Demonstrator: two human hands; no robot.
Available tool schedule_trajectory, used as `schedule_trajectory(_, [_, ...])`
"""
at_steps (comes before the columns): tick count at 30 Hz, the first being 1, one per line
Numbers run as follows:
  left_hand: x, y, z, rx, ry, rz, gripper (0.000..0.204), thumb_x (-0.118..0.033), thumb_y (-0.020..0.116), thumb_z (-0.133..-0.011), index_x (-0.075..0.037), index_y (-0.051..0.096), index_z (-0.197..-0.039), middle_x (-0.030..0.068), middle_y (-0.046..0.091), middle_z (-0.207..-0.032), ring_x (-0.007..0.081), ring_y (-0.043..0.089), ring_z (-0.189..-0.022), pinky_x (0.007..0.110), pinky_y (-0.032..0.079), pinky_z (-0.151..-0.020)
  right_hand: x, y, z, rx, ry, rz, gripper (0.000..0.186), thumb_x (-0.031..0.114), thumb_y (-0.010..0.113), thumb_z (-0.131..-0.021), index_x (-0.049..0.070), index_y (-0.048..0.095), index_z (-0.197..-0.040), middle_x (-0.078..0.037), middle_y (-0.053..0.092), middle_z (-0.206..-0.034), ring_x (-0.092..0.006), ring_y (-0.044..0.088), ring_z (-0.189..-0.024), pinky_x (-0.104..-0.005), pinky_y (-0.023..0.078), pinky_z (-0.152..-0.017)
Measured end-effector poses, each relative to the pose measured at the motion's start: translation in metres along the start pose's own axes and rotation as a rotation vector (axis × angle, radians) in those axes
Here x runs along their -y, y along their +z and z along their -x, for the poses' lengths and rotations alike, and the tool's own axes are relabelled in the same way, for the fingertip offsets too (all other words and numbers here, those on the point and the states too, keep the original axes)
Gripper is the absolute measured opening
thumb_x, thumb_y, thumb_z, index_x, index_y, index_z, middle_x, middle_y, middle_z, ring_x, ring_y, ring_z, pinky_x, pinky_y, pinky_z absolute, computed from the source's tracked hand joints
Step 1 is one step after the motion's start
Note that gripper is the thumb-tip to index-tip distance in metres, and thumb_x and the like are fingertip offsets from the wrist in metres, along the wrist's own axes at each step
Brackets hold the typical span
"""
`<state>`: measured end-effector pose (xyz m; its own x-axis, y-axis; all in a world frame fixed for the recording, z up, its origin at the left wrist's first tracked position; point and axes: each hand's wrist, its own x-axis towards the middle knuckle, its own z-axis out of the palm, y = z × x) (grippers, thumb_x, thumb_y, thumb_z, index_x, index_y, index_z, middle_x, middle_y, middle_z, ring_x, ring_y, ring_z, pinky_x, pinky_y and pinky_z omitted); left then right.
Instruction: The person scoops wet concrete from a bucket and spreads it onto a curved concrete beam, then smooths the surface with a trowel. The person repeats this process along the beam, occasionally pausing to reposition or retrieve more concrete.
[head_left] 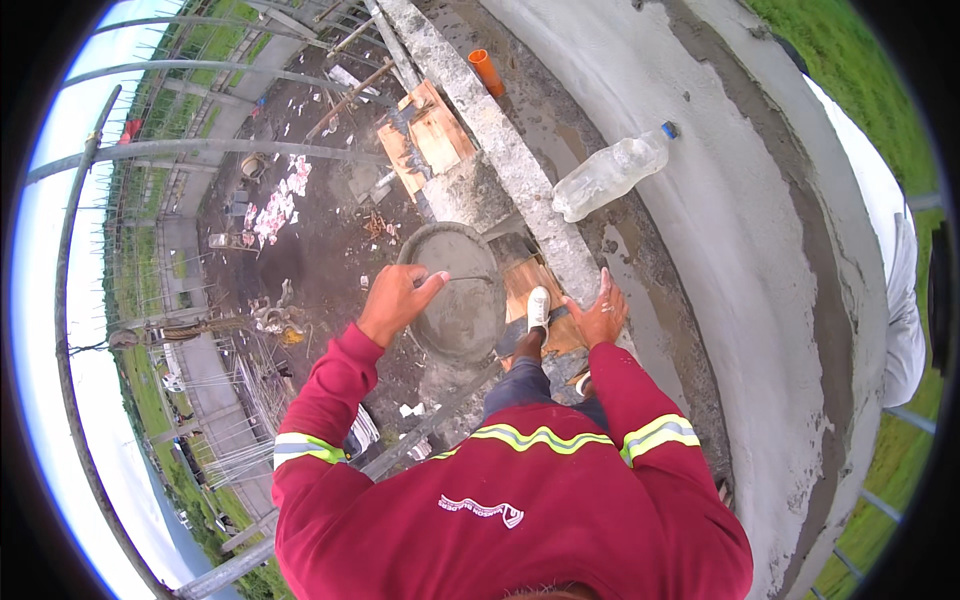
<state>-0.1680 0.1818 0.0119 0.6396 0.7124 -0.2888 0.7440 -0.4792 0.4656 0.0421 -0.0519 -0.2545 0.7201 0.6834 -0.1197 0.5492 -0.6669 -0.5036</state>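
Note:
My left hand (396,301) is above the left rim of a round tub (418,343), its fingers curled and the thumb pointing inward. Grey wet mortar (462,318) fills the tub. A thin dark line runs from near my thumb across the mortar; whether my fingers hold it, I cannot tell. My right hand (600,312) lies with spread fingers on the near end of a long rough concrete ledge (520,175). A clear plastic bottle (612,178) with a blue cap lies on its side, just beyond that hand.
A freshly plastered curved wall (740,250) rises on the right. Wooden boards (432,128) and an orange pipe (486,73) are ahead. My white shoe (539,308) stands on planks beside the tub. Metal bars (220,152) cross the left, above ground strewn with debris. White cloth (900,290) shows at far right.

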Motion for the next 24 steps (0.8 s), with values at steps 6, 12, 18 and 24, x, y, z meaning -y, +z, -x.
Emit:
schedule_trajectory(6, [0.113, 0.032, -0.081, -0.005, -0.156, 0.085, 0.05, -0.039, 0.063, -0.093, 0.004, 0.061, -0.068, 0.0125, 0.044, -0.054, 0.0142, 0.04, -0.054, 0.037, 0.038, -0.054, 0.003, 0.001, -0.001, -0.011, 0.011, 0.031, 0.102, 0.059, 0.08, -0.069, 0.011, 0.037, -0.148, -0.015, 0.054, -0.127, -0.0334, 0.049, -0.121, -0.0477, 0.037, -0.102])
schedule_trajectory(12, [0.184, 0.068, -0.161, -0.101, -0.144, 0.174, 0.049, -0.036, 0.065, -0.09, 0.007, 0.059, -0.07, 0.0203, 0.046, -0.056, 0.0243, 0.039, -0.053, 0.043, 0.039, -0.056, 0.005, 0.002, -0.004, 0.037, 0.063, 0.067, 0.102, 0.06, 0.08, -0.068, 0.01, 0.039, -0.147, -0.014, 0.054, -0.127, -0.0326, 0.05, -0.12, -0.0462, 0.038, -0.101])
schedule_trajectory(18, [0.229, 0.097, -0.227, -0.152, -0.137, 0.186, 0.047, -0.038, 0.062, -0.091, 0.007, 0.061, -0.075, 0.0254, 0.053, -0.064, 0.0352, 0.046, -0.057, 0.045, 0.041, -0.062, 0.006, 0.001, -0.005, 0.073, 0.083, 0.061, 0.102, 0.059, 0.08, -0.068, 0.01, 0.039, -0.147, -0.015, 0.053, -0.131, -0.0333, 0.049, -0.122, -0.0472, 0.037, -0.102])
schedule_trajectory(24, [0.27, 0.104, -0.26, -0.132, -0.152, 0.144, 0.046, -0.039, 0.061, -0.091, 0.006, 0.064, -0.082, 0.0292, 0.06, -0.075, 0.0458, 0.058, -0.071, 0.049, 0.043, -0.067, 0.006, 0.001, -0.004, 0.073, 0.096, 0.095, 0.103, 0.062, 0.078, -0.068, 0.013, 0.038, -0.149, -0.012, 0.053, -0.128, -0.0308, 0.05, -0.119, -0.0449, 0.038, -0.099])
